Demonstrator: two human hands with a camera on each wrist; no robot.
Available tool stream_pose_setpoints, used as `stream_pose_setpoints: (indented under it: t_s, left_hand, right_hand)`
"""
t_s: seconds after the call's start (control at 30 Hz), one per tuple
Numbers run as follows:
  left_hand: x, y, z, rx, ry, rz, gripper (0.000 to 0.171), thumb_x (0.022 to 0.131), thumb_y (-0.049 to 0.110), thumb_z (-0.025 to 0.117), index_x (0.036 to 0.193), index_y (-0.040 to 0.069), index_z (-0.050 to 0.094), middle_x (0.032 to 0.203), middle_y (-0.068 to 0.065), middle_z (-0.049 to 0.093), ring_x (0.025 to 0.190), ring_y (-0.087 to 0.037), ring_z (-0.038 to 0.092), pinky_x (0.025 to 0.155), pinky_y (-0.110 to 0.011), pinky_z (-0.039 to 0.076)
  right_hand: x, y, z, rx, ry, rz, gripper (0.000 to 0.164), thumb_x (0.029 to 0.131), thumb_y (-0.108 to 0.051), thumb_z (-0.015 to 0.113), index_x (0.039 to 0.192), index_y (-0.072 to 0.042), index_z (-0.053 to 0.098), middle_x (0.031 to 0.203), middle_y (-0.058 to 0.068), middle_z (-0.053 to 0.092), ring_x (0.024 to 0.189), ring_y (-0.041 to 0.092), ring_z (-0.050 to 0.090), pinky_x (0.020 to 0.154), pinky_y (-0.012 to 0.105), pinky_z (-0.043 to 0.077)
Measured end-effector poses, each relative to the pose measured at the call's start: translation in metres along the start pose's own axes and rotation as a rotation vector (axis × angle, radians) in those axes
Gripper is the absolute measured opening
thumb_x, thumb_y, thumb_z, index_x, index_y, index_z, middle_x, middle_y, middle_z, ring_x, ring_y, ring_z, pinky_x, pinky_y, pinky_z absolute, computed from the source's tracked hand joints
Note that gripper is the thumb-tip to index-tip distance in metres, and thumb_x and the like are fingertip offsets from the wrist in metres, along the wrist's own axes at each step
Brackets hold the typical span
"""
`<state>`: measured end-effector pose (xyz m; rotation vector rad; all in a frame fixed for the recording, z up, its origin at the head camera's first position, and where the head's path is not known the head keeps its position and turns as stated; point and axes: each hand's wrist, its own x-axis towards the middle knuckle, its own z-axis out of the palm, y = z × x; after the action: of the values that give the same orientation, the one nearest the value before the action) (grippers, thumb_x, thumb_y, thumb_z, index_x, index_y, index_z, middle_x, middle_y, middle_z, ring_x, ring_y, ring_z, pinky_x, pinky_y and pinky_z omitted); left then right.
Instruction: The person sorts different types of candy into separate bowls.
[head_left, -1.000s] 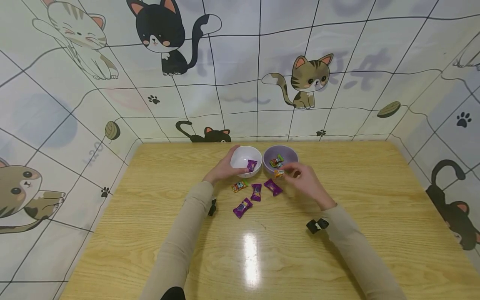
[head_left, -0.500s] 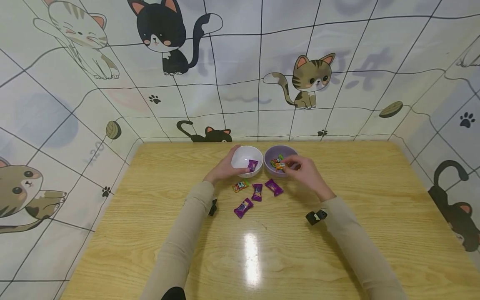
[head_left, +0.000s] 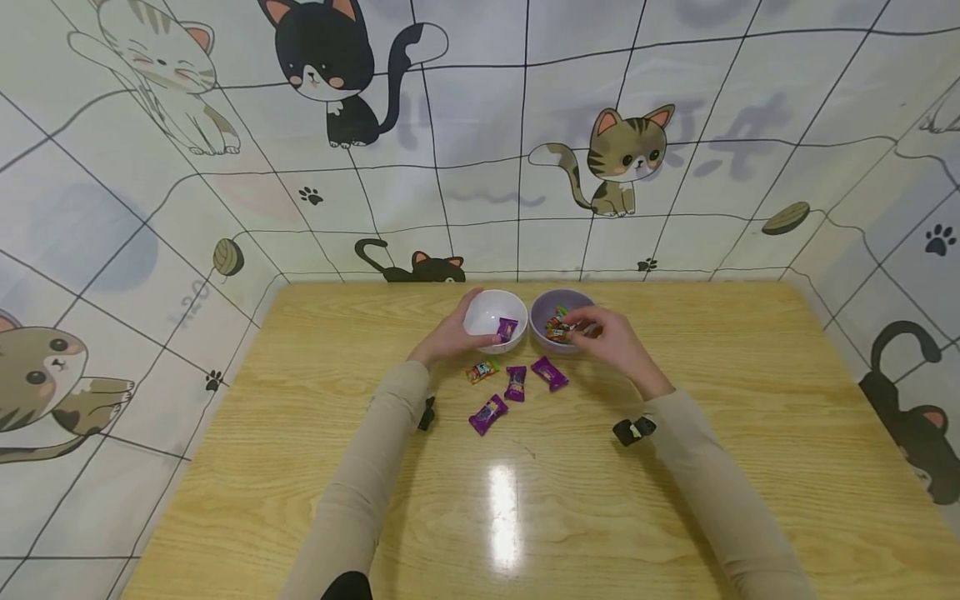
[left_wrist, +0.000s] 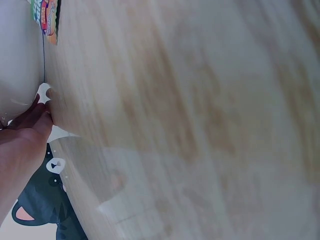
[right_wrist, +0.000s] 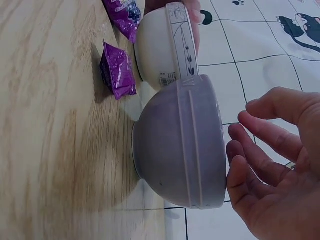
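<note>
Your left hand [head_left: 448, 334] grips white round ceramic-looking bowl [head_left: 483, 312] by left side, thumb over near rim; purple plastic-wrapped candy [head_left: 507, 328] inside. Your right hand [head_left: 613, 342], fingers parted, nothing visible between, over right rim of lavender round ceramic-looking bowl [right_wrist: 167, 145]; orange-and-green wrapped candies [head_left: 557, 330] inside. Nearer you on pale wooden bench [head_left: 720, 358]: three loose purple candies [head_left: 550, 374], one loose orange-and-green candy [head_left: 482, 372]. Risks: low fingers could snag lavender rim, tipping bowl; hard left-thumb press could tilt white bowl; dropped wrist could scatter loose candies.
</note>
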<state>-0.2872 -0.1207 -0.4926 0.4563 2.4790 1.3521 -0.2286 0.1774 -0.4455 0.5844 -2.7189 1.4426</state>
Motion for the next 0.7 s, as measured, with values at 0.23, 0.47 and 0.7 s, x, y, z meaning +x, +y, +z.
stream_pose_setpoints:
  t_s: [0.23, 0.47, 0.7]
  left_hand:
    - [0.000, 0.002, -0.001, 0.004, -0.001, 0.002, 0.101, 0.081, 0.027, 0.080, 0.156, 0.018, 0.012, 0.150, -0.020, 0.033, 0.126, -0.037, 0.044, 0.103, -0.047, 0.038]
    - [0.000, 0.004, -0.002, 0.016, 0.004, 0.005, 0.101, 0.081, 0.026, 0.080, 0.155, 0.018, 0.013, 0.148, -0.021, 0.034, 0.125, -0.037, 0.045, 0.102, -0.046, 0.039]
    - [0.000, 0.002, -0.001, 0.019, 0.001, -0.001, 0.101, 0.080, 0.027, 0.080, 0.155, 0.019, 0.013, 0.149, -0.021, 0.034, 0.126, -0.036, 0.045, 0.103, -0.047, 0.038]
  right_hand:
    - [-0.006, -0.008, 0.006, 0.039, 0.034, -0.004, 0.022, 0.088, 0.001, 0.066, 0.109, 0.005, 0.066, 0.100, 0.017, 0.066, 0.086, 0.027, 0.058, 0.070, 0.029, 0.049]
    - [-0.008, -0.014, 0.012, 0.057, 0.025, -0.045, 0.018, 0.086, 0.004, 0.066, 0.104, 0.004, 0.068, 0.098, 0.015, 0.067, 0.086, 0.028, 0.059, 0.072, 0.033, 0.051]
    - [-0.014, -0.018, 0.021, 0.086, 0.002, -0.053, 0.019, 0.085, 0.006, 0.066, 0.104, 0.004, 0.068, 0.097, 0.015, 0.067, 0.088, 0.029, 0.061, 0.075, 0.033, 0.052]
